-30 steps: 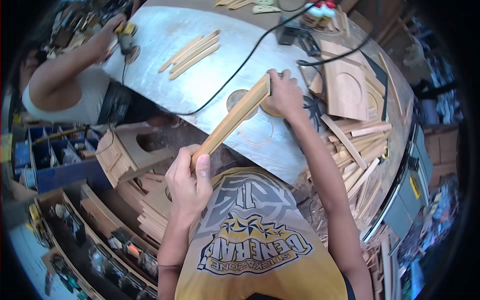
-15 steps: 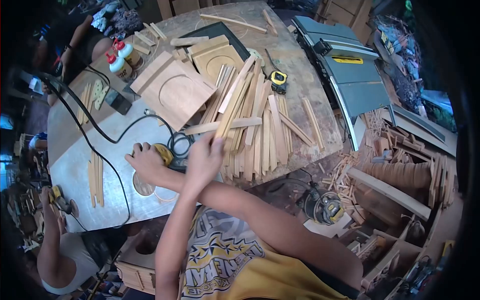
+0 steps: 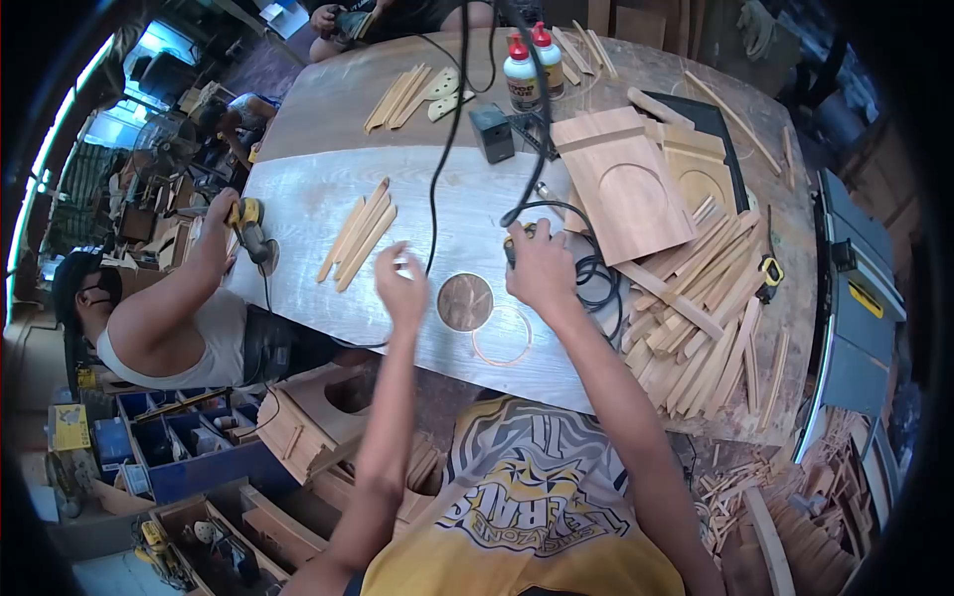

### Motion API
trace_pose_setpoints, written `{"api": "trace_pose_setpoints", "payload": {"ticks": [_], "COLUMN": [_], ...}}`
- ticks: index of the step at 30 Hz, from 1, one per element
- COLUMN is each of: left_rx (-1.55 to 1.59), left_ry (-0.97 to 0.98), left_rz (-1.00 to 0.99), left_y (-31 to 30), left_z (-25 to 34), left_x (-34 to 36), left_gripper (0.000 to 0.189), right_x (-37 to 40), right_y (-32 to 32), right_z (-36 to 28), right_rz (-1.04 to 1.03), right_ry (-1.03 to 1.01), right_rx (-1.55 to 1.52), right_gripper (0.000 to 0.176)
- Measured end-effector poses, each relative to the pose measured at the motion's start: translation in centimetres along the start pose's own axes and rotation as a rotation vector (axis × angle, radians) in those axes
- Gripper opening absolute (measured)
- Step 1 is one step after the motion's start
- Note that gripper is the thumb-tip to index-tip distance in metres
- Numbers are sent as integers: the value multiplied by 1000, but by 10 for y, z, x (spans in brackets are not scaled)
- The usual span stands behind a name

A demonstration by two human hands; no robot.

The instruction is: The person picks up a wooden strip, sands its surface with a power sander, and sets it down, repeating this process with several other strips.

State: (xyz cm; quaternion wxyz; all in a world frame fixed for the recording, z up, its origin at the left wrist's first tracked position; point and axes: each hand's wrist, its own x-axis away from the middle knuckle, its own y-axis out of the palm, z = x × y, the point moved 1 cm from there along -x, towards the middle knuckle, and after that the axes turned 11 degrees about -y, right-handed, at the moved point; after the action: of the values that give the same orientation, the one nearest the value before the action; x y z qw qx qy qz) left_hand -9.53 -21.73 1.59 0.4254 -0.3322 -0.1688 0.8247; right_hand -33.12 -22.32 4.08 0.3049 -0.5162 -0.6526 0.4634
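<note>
My left hand (image 3: 402, 288) is above the metal-coloured tabletop (image 3: 318, 189), its fingers loosely curled and apart with nothing visible in them. Just left of it lie several thin wood strips (image 3: 358, 238). My right hand (image 3: 542, 266) is wrapped over a small yellow and black power sander (image 3: 512, 246), mostly hidden under the palm. Beside that hand, a black cable (image 3: 596, 283) lies coiled. Between my hands are a round hole (image 3: 465, 302) in the tabletop and a thin wooden ring (image 3: 502, 336).
At right are a heap of wood strips (image 3: 696, 328), a wooden panel (image 3: 624, 184) with an arch shape, a tape measure (image 3: 768, 278) and a table saw (image 3: 855, 298). Glue bottles (image 3: 522, 74) stand at the back. A co-worker (image 3: 179, 323) at left holds a sander (image 3: 253, 233).
My left hand has moved left from the strip heap, so my arms are no longer crossed. More strips lie in the left group. My view has turned left. My right hand stays on the sander.
</note>
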Motion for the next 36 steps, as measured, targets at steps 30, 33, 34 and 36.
{"api": "trace_pose_setpoints", "payload": {"ticks": [30,33,34,36], "left_rx": [426,144,-107,-422], "left_ry": [-819,-740,-708,-706], "left_rz": [-755,-703,-703,-693], "left_y": [-149,-101,-89,-76], "left_z": [-40,-61,-57,-39], "left_x": [116,197,213,218], "left_gripper": [33,49,53,59], "right_x": [30,48,54,62], "right_y": [-4,-19,-23,-31], "right_z": [-32,-24,-18,-15], "right_rz": [-52,-171,-188,-230], "right_ry": [-53,-139,-180,-236], "right_rx": [56,105,99,117], "right_gripper": [61,63,63,62]}}
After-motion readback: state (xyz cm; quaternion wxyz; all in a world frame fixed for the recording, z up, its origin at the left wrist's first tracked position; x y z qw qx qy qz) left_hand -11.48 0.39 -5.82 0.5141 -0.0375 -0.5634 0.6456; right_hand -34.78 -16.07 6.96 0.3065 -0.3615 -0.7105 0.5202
